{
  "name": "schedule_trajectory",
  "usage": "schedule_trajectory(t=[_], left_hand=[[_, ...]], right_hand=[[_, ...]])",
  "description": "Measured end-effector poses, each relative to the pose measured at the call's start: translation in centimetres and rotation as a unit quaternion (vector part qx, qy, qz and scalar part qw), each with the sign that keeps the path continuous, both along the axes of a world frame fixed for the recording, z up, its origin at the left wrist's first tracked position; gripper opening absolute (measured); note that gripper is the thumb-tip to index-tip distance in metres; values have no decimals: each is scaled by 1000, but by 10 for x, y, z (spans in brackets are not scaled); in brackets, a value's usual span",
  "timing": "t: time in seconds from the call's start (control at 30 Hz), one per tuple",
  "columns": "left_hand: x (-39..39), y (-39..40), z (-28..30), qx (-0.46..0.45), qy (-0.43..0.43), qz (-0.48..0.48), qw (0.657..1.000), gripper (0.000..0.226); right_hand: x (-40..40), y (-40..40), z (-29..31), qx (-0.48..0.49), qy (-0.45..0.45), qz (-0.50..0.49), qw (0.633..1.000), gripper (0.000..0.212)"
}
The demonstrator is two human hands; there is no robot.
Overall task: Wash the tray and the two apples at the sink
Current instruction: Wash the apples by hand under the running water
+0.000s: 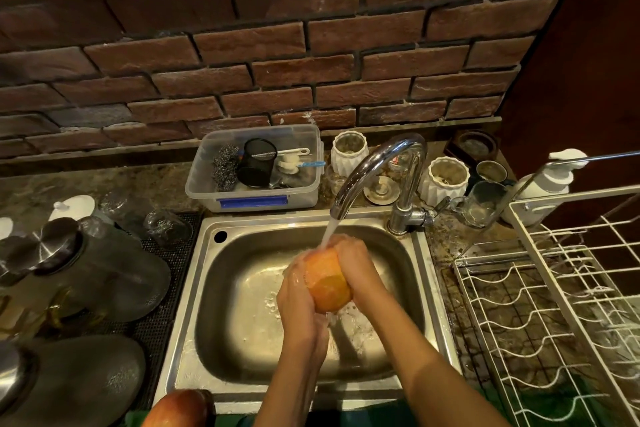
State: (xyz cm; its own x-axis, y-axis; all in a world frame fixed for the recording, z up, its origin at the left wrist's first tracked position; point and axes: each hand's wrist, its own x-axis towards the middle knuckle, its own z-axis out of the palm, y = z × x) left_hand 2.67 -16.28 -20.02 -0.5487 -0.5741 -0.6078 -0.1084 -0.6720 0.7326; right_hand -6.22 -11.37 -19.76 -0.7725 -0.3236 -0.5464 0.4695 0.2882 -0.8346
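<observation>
An orange-red apple (327, 282) is held over the steel sink (194, 274), right under the running stream from the tap (374, 166). My left hand (296, 302) cups its left and underside, and my right hand (356, 267) wraps its top and right side. Water splashes off the fruit into the basin. A second reddish apple (176, 407) lies at the bottom edge of the view, in front of the sink's left corner. I see no tray.
A white wire dish rack (540, 305) stands right of the sink. Behind it are a clear plastic tub (256, 198) with scourers and brushes, white ribbed jars (348, 154), a glass mug (481, 204) and a pump bottle (550, 180). Glass jars with steel lids (86, 270) crowd the left counter.
</observation>
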Motion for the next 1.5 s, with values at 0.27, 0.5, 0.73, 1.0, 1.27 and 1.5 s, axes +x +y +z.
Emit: schedule_trajectory(t=[0.27,0.5,0.73,1.0,1.27,1.5], left_hand=[[-3,-4,-1,78,5,6,997,27],[0,-6,-1,73,19,-4,997,41],[4,-7,0,80,5,-8,997,37],[16,-5,-1,76,-34,-14,996,45],[64,2,-1,90,-7,-47,995,45],[139,-4,-13,95,-86,-42,991,49]], right_hand=[[63,46,-26,-68,144,16,987,46],[102,131,-65,188,295,113,930,53],[134,193,-113,407,321,183,835,63],[139,195,-130,471,362,183,783,60],[138,193,-125,492,347,192,775,60],[137,195,-126,483,354,191,778,62]])
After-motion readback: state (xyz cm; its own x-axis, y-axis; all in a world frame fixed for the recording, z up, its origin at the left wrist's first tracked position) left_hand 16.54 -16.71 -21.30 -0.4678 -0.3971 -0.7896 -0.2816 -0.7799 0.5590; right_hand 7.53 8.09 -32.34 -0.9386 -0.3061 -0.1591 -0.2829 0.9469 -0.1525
